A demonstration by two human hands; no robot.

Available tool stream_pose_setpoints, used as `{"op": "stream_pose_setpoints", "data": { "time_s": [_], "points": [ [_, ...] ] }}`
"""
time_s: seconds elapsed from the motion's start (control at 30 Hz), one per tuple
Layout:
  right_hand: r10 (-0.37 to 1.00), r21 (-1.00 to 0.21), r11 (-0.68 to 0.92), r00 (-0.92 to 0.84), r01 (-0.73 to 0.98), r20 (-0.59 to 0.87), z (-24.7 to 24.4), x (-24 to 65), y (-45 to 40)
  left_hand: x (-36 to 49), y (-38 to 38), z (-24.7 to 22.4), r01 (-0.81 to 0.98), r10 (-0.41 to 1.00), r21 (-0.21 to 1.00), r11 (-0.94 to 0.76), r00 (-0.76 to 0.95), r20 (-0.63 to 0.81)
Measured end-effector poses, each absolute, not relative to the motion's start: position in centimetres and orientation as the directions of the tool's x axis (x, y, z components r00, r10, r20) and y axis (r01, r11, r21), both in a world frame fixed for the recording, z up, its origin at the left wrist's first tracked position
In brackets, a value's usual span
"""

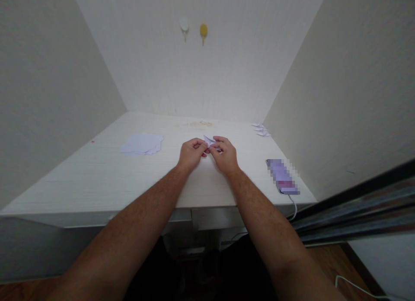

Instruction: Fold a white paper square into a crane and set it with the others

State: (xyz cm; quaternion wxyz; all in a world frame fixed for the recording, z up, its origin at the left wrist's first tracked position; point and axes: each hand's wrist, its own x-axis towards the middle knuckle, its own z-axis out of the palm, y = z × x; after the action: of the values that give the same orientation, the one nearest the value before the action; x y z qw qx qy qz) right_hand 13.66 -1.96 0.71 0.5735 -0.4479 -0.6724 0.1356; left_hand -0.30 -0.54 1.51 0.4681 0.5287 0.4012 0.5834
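Note:
Between my two hands, over the middle of the white desk (97,180), is a small folded piece of pale paper (209,140) with a pointed tip showing at the top. My left hand (191,154) pinches its left side between thumb and fingers. On the right side, my right hand (226,155) grips it the same way, fingers bent over it. Much of the paper is hidden by my fingers. A small red thing (204,155) shows just below the fingertips; I cannot make out what it is.
Loose sheets of paper (142,144) lie stacked at left. Several folded paper pieces (262,130) sit at the back right corner. A phone (282,175), its screen blurred, lies at right with a white cable (294,206). Two hooks, white (184,24) and yellow (203,30), are on the back wall.

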Motion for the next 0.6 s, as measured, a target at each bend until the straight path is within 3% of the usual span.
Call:
{"op": "stream_pose_setpoints", "data": {
  "time_s": [0.3, 0.6],
  "points": [
    [0.779, -0.718, 0.54, 0.062, 0.439, 0.624, 0.7, 13.72, -1.79, -0.21, -0.76, 1.84, -0.134, 0.975, 0.965, -0.224, -0.049, 0.219],
    [0.792, -0.752, 0.518, 0.102, 0.408, 0.602, 0.84, 13.63, -2.02, -0.16, -0.54, 1.98, -0.295, 0.985, 0.941, -0.165, -0.093, 0.143]
  ]
}}
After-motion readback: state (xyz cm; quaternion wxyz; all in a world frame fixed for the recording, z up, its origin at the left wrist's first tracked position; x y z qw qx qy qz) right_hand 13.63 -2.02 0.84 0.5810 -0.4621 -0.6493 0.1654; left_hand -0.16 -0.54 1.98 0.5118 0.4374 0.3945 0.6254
